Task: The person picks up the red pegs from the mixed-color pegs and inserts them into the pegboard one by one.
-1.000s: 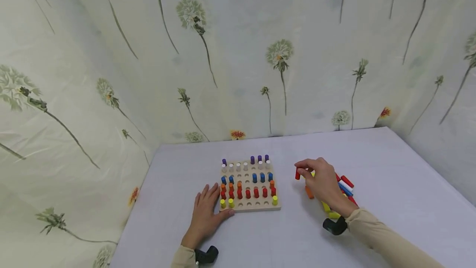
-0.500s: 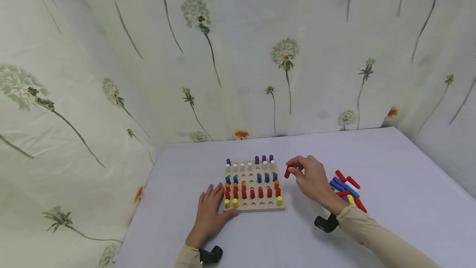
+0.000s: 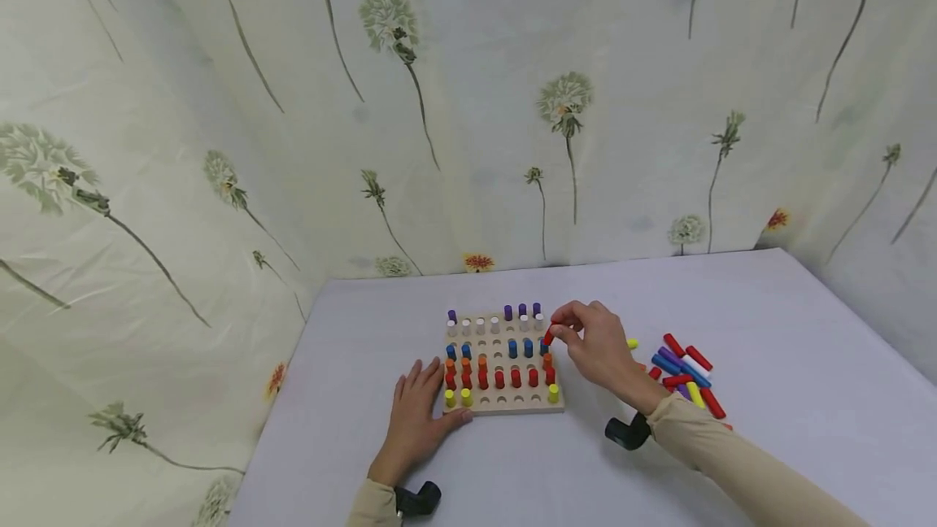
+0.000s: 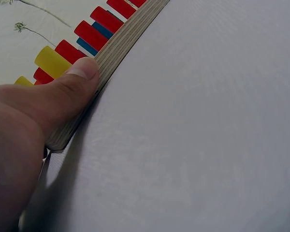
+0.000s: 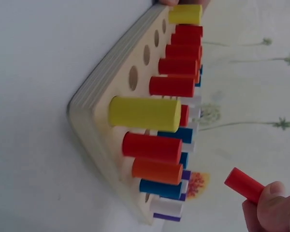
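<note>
A wooden peg board (image 3: 505,407) lies on the table, holding rows of purple, white, blue, orange, red and yellow pegs. My right hand (image 3: 596,346) pinches a red peg (image 3: 548,337) (image 5: 245,184) just above the board's right side, near the blue peg row. My left hand (image 3: 416,420) lies flat on the table at the board's front left corner. Its thumb (image 4: 63,94) presses against the board's edge (image 4: 121,46).
A loose pile of pegs (image 3: 684,371) in red, blue, yellow, white and purple lies on the table right of the board. A yellow peg (image 3: 632,344) lies nearer my right hand. Flowered cloth walls (image 3: 468,104) enclose the table (image 3: 769,324) at the back and sides.
My right hand has carried the red peg leftward from the loose pile to above the board's right side. The left hand has stayed at the board's corner.
</note>
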A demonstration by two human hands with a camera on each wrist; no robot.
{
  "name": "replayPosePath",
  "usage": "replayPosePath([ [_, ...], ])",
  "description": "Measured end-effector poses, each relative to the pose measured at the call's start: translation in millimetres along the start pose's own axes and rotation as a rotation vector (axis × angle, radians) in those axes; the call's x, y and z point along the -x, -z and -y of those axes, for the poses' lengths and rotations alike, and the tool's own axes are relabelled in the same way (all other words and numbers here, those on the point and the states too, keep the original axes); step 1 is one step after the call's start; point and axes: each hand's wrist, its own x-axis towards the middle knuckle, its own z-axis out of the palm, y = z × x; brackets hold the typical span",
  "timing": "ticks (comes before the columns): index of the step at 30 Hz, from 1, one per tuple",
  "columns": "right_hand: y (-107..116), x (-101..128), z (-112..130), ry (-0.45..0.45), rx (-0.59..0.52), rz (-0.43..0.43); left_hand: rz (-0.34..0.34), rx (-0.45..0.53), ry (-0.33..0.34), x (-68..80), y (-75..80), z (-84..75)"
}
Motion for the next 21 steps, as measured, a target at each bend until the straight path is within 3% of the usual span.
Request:
replayPosePath([
  [10,-18.4,-13.5,18.8,0.075,-0.047,0.002,-0.004,0.023,-0.009,0.2,-1.7,3.5],
  [21,-40.6,-13.2,30.9,0.065,-0.075,0.074,0.005,0.025,-0.019,-2.8,-1.3,6.0],
])
